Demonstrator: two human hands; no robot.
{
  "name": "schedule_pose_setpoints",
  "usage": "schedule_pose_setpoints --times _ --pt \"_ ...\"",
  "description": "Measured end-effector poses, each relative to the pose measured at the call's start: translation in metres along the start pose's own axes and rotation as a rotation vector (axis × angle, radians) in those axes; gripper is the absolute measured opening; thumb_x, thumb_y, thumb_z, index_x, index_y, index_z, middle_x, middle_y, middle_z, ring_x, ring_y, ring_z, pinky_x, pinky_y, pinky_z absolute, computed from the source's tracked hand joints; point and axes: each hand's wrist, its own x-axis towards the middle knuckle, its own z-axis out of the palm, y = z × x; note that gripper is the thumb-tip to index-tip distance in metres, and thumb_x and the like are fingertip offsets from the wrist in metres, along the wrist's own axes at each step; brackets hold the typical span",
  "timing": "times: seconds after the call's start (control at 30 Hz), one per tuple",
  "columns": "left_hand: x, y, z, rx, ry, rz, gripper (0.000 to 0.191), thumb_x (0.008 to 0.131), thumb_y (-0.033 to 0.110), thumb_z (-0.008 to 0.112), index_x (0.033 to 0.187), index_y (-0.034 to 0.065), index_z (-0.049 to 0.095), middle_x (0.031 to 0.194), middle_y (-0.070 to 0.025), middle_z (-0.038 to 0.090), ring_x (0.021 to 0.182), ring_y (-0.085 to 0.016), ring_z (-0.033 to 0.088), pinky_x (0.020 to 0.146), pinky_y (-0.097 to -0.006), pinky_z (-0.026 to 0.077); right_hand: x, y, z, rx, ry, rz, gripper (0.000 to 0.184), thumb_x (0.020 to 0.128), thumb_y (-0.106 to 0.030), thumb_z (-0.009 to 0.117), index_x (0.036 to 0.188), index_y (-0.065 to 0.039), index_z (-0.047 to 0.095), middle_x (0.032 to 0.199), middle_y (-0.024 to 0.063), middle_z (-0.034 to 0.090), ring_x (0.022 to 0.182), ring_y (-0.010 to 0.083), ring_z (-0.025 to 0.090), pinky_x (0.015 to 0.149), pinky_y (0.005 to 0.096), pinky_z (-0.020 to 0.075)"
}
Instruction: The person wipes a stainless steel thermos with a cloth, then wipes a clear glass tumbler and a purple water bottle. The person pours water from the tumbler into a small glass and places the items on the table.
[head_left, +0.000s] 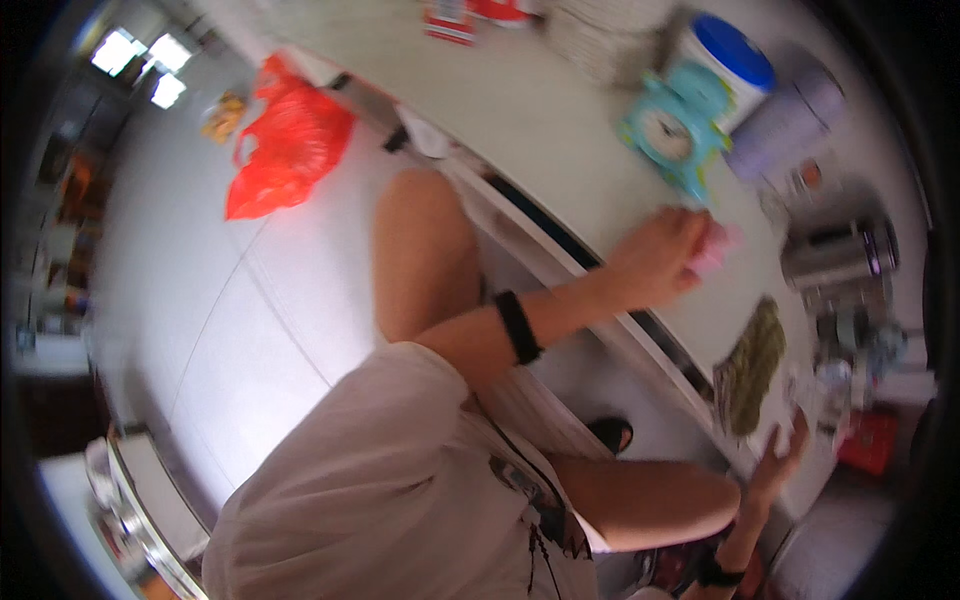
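Observation:
My left hand (664, 259) is over the near part of the pale tabletop (525, 127), its fingers closed on a small pink item (716, 247). The item is blurred, and I cannot tell what it is made of. Just beyond this hand stands a teal animal-shaped alarm clock (670, 135). My right hand (780, 457) is by the table's edge at the lower right, fingers apart with nothing visible in them. Nearest to it lies an olive-green, flat, cloth-like item (754, 367) on the tabletop.
Behind the clock stand a white tub with a blue lid (731, 52) and a lavender cylinder (787, 120). A dark metallic cup (840, 251) is farther right, near a red item (868, 442). A red plastic bag (289, 142) is beside the table, above the tiled floor (217, 300).

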Motion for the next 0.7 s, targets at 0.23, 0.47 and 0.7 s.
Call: schedule_pose_setpoints --times 0.23,0.47,0.7 --pt "0.004 -0.003 0.002 0.039 -0.016 -0.024 0.067 0.077 0.021 0.081 0.132 0.0018 0.048 0.107 -0.0134 0.064 0.095 -0.029 0.061 0.081 -0.0411 0.050 -0.002 -0.050 0.071 -0.552 -0.284 -0.274 0.065 0.098 -0.030 0.056 0.154 -0.013 0.029 0.160 0.0228 0.018 0.147 0.0445 0.018 0.115 0.0582 0.0225" --pt "0.007 0.000 -0.001 0.033 -0.076 -0.053 0.061 0.077 0.022 0.080 0.125 0.0004 0.049 0.107 -0.0165 0.062 0.096 -0.037 0.057 0.083 -0.0459 0.048 0.056 -0.055 0.112 -0.611 -0.163 -0.343 0.059 0.097 -0.027 0.056 0.148 -0.006 0.035 0.156 0.0293 0.020 0.143 0.0472 0.023 0.112 0.0590 0.0275" --pt "0.006 -0.004 -0.002 0.040 -0.061 0.001 0.058 0.078 0.022 0.080 0.122 -0.0003 0.050 0.106 -0.0171 0.062 0.095 -0.037 0.057 0.082 -0.0455 0.048 0.069 -0.059 0.139 -0.476 0.136 -0.461 0.035 0.086 0.005 0.053 0.120 0.005 0.061 0.133 0.0298 0.054 0.115 0.0449 0.057 0.097 0.0455 0.0488"
